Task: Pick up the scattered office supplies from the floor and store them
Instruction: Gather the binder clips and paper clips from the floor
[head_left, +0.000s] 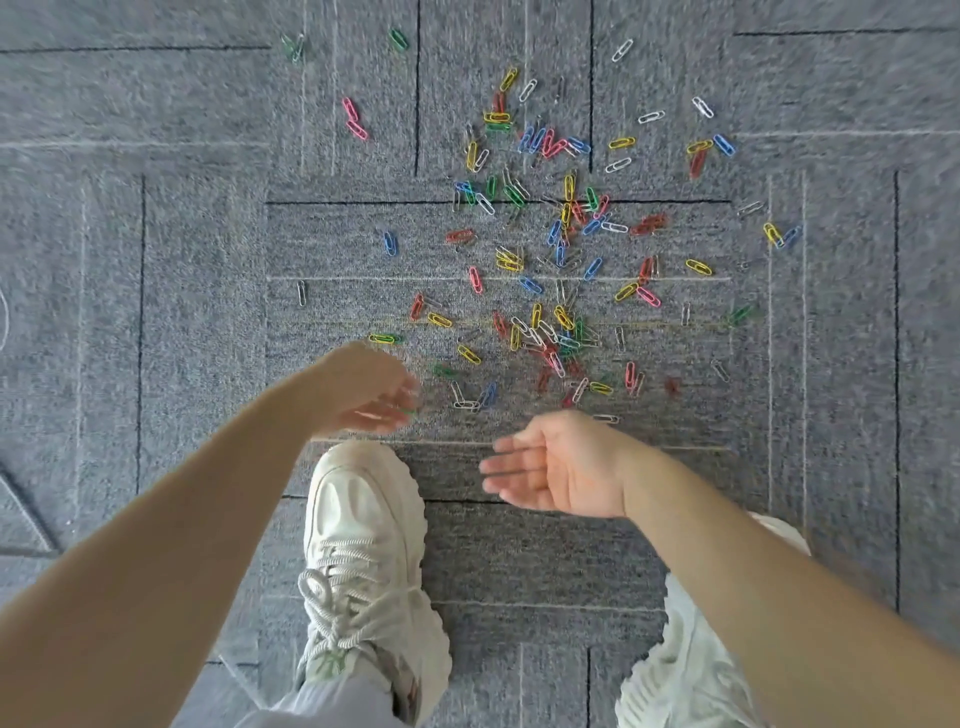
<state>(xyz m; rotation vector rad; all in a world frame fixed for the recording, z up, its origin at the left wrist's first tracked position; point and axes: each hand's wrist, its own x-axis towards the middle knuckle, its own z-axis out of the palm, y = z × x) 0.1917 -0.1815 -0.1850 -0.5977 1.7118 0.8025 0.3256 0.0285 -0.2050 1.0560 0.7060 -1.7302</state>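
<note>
Several coloured paper clips (545, 332) lie scattered over the grey carpet ahead of me, thickest in the middle and to the right. My left hand (363, 389) hovers at the near left edge of the scatter, blurred, its fingers curled. A green paper clip (409, 412) shows at its fingertips, seemingly pinched. To the right and nearer to me, my right hand (556, 467) is held with its palm turned left and its fingers straight, holding nothing. No storage container is in view.
My white left sneaker (363, 545) stands on the carpet tiles (156, 260) just below the hands, and the right shoe (685, 665) is at the lower right. A few stray clips (353, 119) lie far to the left and at the top.
</note>
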